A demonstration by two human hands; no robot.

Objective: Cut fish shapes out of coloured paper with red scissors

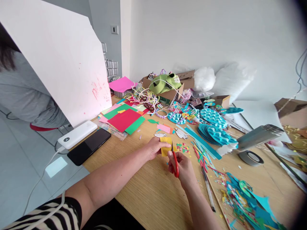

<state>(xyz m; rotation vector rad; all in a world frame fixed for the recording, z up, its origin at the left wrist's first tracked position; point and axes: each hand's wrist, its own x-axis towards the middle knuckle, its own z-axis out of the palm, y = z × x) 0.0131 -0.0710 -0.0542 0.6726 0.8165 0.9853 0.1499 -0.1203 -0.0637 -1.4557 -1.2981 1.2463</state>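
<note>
yellow paper (164, 152): over the table (153, 199), pinched in our left hand (155, 149)
red-handled scissors (177, 166): grasped in our right hand (184, 167), nearer us
blades (172, 147): at the paper's right side, pointing away from us, roughly along its longer axis

sm. yellow paper pc (166, 152), red-hndl scissors (176, 162) at R edge

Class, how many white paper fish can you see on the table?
2. One white fish lies just beyond the yellow paper; the other lies farther right, near the blue strips. Others may be hidden.
</note>
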